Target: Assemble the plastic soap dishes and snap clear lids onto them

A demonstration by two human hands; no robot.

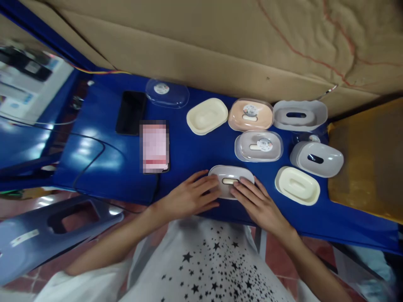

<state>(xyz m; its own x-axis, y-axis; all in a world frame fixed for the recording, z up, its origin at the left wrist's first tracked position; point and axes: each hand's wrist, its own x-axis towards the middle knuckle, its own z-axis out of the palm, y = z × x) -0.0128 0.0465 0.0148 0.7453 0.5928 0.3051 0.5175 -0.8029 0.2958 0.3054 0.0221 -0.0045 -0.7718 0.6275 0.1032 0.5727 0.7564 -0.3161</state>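
Observation:
A grey oval soap box (231, 176) with a cream slot in its top lies at the near edge of the blue table (195, 155). My left hand (189, 196) rests against its left side, fingers laid on the lid. My right hand (256, 203) lies on its right side, fingertips beside the slot. Both hands press on the box from above.
Beyond lie a cream tray (207, 115), a peach box with clear lid (250, 114), a grey box with clear lid (258, 146), two grey parts (299, 115) (316, 158), a cream part (297, 185) and a clear lid (167, 93). Two phones (130, 112) (154, 147) and a cable lie left.

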